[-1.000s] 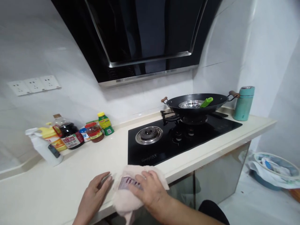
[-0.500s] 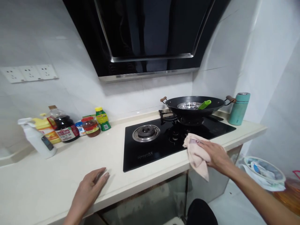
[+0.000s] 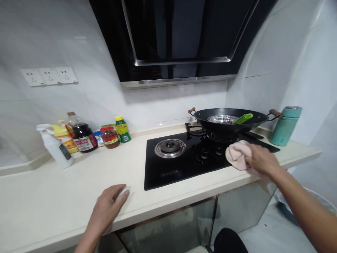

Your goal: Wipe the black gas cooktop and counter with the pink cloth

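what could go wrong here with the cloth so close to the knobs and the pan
The right hand has the cloth beside the stove knobs, so it might nudge one.
The wok sits just behind the cloth; a bump could shift it.
The wok's right handle appears very near the flask, so a shifted wok might knock that over.

1. The right hand (image 3: 259,158) hides part of the pink cloth (image 3: 238,154).
2. The wok (image 3: 229,128) covers most of the burner (image 3: 222,137) beneath.
3. The top edge crops the range hood (image 3: 181,38).
4. The right forearm (image 3: 302,198) partly hides the bin (image 3: 286,212).
5. The lettering (image 3: 169,173) on the hob (image 3: 191,168) is blurred.
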Tool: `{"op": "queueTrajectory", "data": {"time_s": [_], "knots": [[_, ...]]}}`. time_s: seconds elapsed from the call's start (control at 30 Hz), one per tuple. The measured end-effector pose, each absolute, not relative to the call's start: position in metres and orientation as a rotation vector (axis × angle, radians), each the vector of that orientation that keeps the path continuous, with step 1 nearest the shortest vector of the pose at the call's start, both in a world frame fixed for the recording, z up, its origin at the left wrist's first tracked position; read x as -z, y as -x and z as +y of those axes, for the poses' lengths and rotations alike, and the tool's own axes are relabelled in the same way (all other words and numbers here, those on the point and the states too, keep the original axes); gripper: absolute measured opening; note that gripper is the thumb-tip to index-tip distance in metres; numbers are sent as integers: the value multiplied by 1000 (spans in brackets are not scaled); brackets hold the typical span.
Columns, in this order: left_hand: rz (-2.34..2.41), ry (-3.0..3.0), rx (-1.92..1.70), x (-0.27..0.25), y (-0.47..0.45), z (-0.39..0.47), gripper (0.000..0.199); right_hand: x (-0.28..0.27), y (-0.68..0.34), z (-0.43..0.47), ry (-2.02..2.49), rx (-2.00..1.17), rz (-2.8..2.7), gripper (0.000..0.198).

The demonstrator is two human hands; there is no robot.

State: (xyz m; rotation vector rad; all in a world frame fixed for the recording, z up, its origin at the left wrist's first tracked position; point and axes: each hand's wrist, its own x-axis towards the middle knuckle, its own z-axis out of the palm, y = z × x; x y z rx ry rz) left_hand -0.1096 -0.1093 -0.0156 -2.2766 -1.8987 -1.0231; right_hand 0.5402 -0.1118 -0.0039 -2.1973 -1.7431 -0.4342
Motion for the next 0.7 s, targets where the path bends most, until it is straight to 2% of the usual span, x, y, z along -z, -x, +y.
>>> {"op": "queueTrajectory", "data": {"time_s": [0.2, 0.4, 0.57, 0.7], "knots": [[-1894, 2294, 1030, 15, 107, -112, 49, 27, -449, -117, 2039, 449, -2034, 52], [-1939, 2275, 1044, 14, 102, -116, 46, 5, -336, -130, 1724, 351, -2363, 45], [-1947, 2283, 1073, 15, 101, -121, 46, -15, -281, -90, 1684, 258, -2453, 55], [-1946, 2325, 1075, 17, 102, -123, 45, -18, -282, -42, 1859, 205, -2391, 64]]}}
